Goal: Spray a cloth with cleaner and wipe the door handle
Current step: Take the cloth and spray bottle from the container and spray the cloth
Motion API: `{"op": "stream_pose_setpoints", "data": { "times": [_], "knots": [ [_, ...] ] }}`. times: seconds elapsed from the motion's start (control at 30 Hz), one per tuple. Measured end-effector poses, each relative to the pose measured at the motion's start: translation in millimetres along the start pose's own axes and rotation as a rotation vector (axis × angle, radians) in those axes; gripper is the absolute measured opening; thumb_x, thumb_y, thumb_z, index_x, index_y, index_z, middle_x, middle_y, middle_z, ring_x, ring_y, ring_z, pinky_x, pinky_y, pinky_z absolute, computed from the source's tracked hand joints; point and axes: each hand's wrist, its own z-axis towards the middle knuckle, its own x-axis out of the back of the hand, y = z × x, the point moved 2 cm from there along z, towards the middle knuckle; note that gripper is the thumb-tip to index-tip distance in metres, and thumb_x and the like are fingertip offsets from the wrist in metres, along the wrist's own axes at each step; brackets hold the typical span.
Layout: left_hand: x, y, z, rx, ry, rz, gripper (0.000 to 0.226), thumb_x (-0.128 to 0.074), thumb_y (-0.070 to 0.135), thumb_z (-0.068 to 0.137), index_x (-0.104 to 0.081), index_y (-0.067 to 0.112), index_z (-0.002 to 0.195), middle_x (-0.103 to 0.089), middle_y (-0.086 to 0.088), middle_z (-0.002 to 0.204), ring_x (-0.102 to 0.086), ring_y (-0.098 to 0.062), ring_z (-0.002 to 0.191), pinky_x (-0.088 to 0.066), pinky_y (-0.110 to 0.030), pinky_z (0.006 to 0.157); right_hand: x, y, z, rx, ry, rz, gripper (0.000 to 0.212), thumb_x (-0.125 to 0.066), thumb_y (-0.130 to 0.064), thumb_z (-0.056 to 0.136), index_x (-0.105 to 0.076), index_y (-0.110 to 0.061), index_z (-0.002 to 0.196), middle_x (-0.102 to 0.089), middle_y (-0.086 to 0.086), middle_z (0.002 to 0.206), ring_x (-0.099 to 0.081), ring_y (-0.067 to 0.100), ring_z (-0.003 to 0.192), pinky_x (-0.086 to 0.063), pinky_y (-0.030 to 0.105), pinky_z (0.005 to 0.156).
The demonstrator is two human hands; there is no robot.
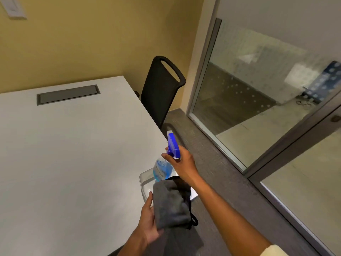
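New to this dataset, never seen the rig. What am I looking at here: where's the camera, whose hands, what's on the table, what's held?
There is no robot: a person works with bare hands. The single picture comes from a wide-angle camera worn on the person's head, looking forward and down, so the arms enter from the bottom edge.

The right hand grips a spray bottle of blue cleaner by its neck, with the blue trigger head on top. The left hand holds a grey cloth.

Both are over the corner of a white table, where a clear plastic tray sits. A grey cable hatch is set into the tabletop. A black chair stands behind; glass panels are on the right.
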Motion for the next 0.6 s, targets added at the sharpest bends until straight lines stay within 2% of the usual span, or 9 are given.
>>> {"op": "stream_pose_setpoints", "data": {
  "times": [0.07,0.17,0.23,0.33,0.37,0.43,0.5,0.53,0.6],
  "knots": [
    [-0.4,5.3,8.7,-0.008,-0.039,0.048,0.075,-0.05,0.07,0.087,-0.055,0.016,0.139,-0.059,-0.02,0.138,-0.058,-0.04,0.125,-0.048,-0.054,0.101,19.0,-15.0,-2.2,0.044,0.031,0.033,0.035,-0.07,-0.033,0.087,-0.059,-0.015,0.114,-0.064,-0.002,0.103,-0.061,0.006,0.091,-0.052,0.007,0.066],
    [-7.7,11.8,17.1,-0.02,-0.068,0.106,0.077,-0.048,0.072,0.085,-0.058,0.015,0.136,-0.061,-0.02,0.136,-0.058,-0.041,0.125,-0.042,-0.054,0.109,46.6,-31.4,-5.4,0.077,0.064,0.116,0.035,-0.068,-0.037,0.087,-0.057,-0.016,0.112,-0.065,0.006,0.105,-0.064,0.012,0.096,-0.059,0.023,0.076],
    [-18.8,12.7,17.1,-0.014,-0.08,0.14,0.079,-0.048,0.072,0.085,-0.059,0.012,0.135,-0.061,-0.021,0.136,-0.058,-0.041,0.124,-0.042,-0.053,0.108,65.9,-39.9,-7.9,0.122,0.096,0.145,0.047,-0.066,-0.044,0.083,-0.055,-0.012,0.117,-0.063,0.009,0.109,-0.064,0.018,0.105,-0.059,0.031,0.081],
    [-38.3,10.2,15.6,0.008,-0.172,0.145,0.077,-0.047,0.067,0.09,-0.061,0.003,0.129,-0.065,-0.024,0.127,-0.068,-0.042,0.108,-0.055,-0.051,0.091,94.1,-51.7,-14.4,0.184,0.132,0.189,0.056,-0.063,-0.044,0.084,-0.05,-0.009,0.127,-0.06,0.011,0.115,-0.062,0.018,0.108,-0.056,0.023,0.076],
    [-43.6,7.7,15.5,0.018,-0.182,0.152,0.076,-0.047,0.066,0.091,-0.061,0.002,0.129,-0.065,-0.025,0.128,-0.067,-0.042,0.109,-0.056,-0.052,0.09,104.6,-55.2,-17.7,0.202,0.148,0.196,0.06,-0.062,-0.046,0.084,-0.049,-0.01,0.129,-0.058,0.012,0.118,-0.061,0.018,0.11,-0.055,0.021,0.074],
    [-52.1,2.4,17.1,0.026,-0.199,0.162,0.077,-0.051,0.064,0.09,-0.057,0.002,0.135,-0.057,-0.025,0.138,-0.056,-0.042,0.127,-0.047,-0.053,0.104,125.0,-64.7,-25.9,0.259,0.181,0.177,0.077,-0.059,-0.067,0.075,-0.048,-0.012,0.128,-0.059,0.013,0.119,-0.061,0.019,0.11,-0.054,0.015,0.072],
    [-55.5,-2.8,25.4,0.019,-0.205,0.195,0.082,-0.06,0.061,0.088,-0.046,0.004,0.145,-0.046,-0.024,0.149,-0.04,-0.041,0.141,-0.03,-0.055,0.117,145.2,-74.4,-35.8,0.303,0.222,0.155,0.088,-0.055,-0.085,0.062,-0.05,-0.018,0.118,-0.061,0.008,0.107,-0.064,0.017,0.1,-0.054,0.015,0.074],
    [-61.1,-6.0,26.2,0.035,-0.226,0.21,0.084,-0.062,0.06,0.088,-0.043,0.005,0.147,-0.043,-0.023,0.151,-0.038,-0.04,0.142,-0.026,-0.055,0.119,156.1,-78.8,-41.2,0.327,0.249,0.151,0.085,-0.053,-0.088,0.06,-0.05,-0.02,0.112,-0.061,0.002,0.099,-0.064,0.016,0.094,-0.054,0.017,0.075],
    [-70.9,-15.1,27.1,0.051,-0.267,0.231,0.081,-0.06,0.06,0.089,-0.044,0.003,0.145,-0.046,-0.024,0.149,-0.043,-0.04,0.139,-0.027,-0.055,0.119,178.7,-85.9,-52.2,0.405,0.317,0.128,0.078,-0.051,-0.086,0.066,-0.052,-0.016,0.101,-0.057,-0.006,0.085,-0.063,0.017,0.082,-0.053,0.023,0.075]
  ]
}}
